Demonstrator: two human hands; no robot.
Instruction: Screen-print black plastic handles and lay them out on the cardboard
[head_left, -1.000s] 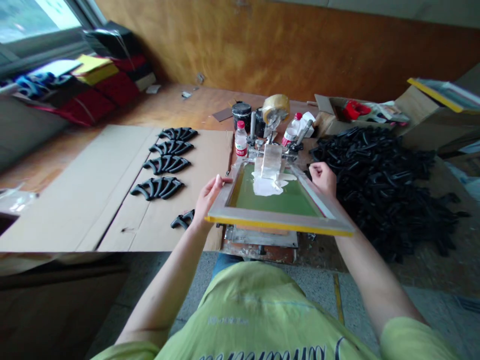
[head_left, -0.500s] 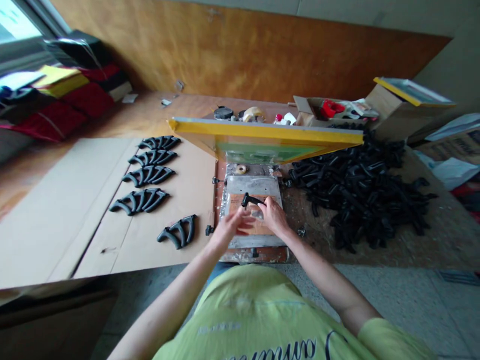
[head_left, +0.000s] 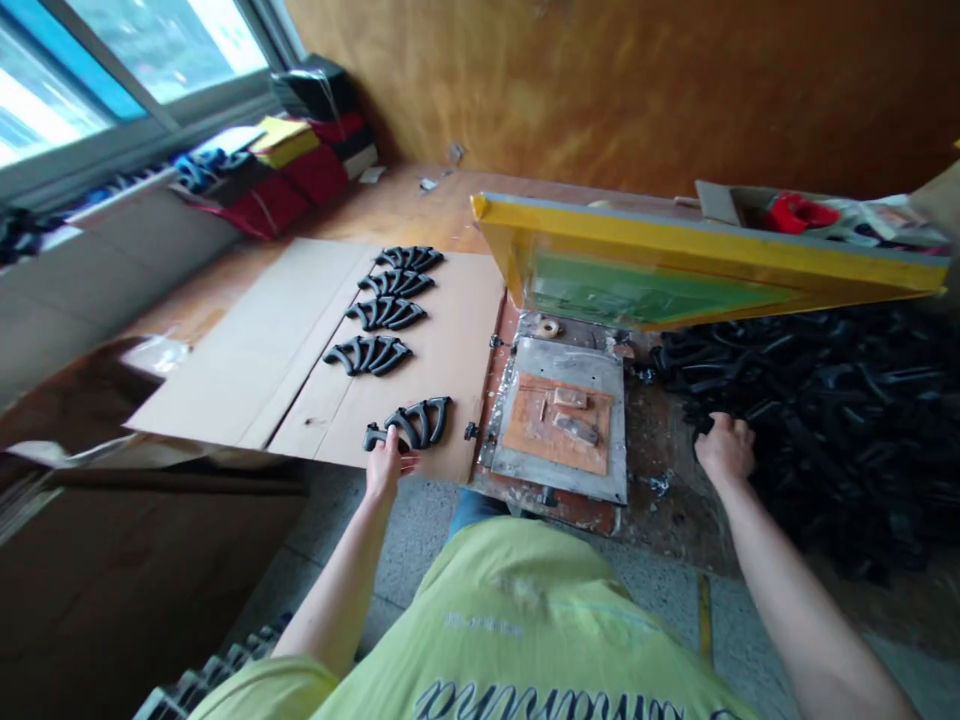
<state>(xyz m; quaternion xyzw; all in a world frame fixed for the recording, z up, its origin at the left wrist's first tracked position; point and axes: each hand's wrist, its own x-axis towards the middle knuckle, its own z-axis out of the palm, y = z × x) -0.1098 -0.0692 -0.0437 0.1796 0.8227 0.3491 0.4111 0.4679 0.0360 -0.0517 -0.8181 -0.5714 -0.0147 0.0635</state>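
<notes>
My left hand is at the near edge of the cardboard sheet, its fingers closed on a black curved handle. That handle lies at the left end of a short fanned row of similar handles. Farther back, several more fanned rows rest on the cardboard. My right hand is at the left edge of a heap of black handles, fingers curled round one handle. Between my hands lies a metal plate with an orange-brown board and small blocks on it.
A yellow-edged screen frame stands raised and tilted behind the plate. A tape roll sits at the plate's far end. Behind the frame is an open carton with red items. Red and black bundles lie by the window.
My hands have parted from above the plate. The left has carried the handle to the near row on the cardboard; the right has moved to the heap. The view has swung left.
</notes>
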